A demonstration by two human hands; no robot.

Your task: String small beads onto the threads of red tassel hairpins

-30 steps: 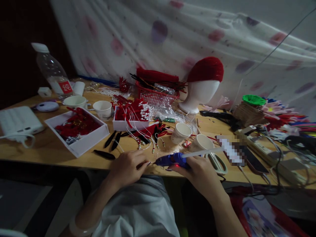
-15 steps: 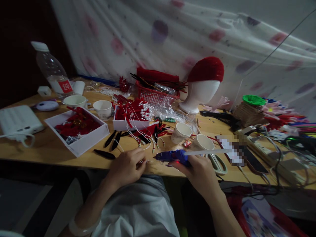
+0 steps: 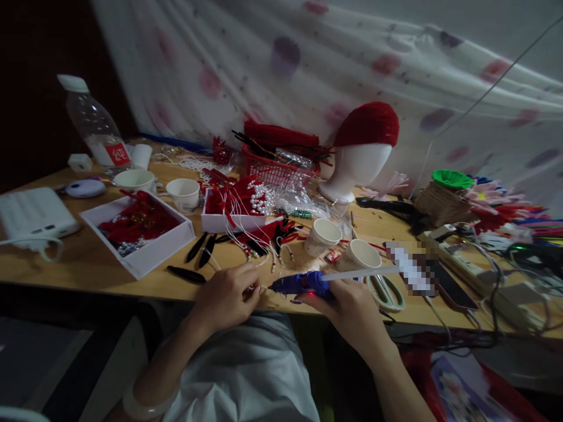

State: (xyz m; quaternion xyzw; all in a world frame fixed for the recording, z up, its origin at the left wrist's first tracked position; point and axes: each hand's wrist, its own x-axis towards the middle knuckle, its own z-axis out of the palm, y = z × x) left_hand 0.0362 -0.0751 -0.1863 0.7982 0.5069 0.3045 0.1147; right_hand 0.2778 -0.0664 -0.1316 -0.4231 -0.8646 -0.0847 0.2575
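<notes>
My right hand [image 3: 352,308] is wrapped round a blue glue gun [image 3: 303,283], with a long pale glue stick [image 3: 360,272] poking out of its back end. The gun's dark nozzle points left, close to the fingertips of my left hand [image 3: 235,293]. Those fingers are pinched together at the table's front edge on something too small to make out. Just beyond my hands lie white cords with beaded ends [image 3: 272,258] and black leaf-shaped pieces [image 3: 187,274]. White-handled scissors [image 3: 387,291] rest beside my right hand.
A white box [image 3: 136,266] of red pieces stands left, a smaller box [image 3: 233,223] behind. Paper cups [image 3: 323,234], a red basket [image 3: 281,170] and a foam head [image 3: 360,158] stand farther back. At right are a phone [image 3: 453,287], a power strip [image 3: 484,275] and cables.
My right hand has moved the glue gun slightly left, bringing its nozzle nearer to my left fingertips. My left hand has stayed in place.
</notes>
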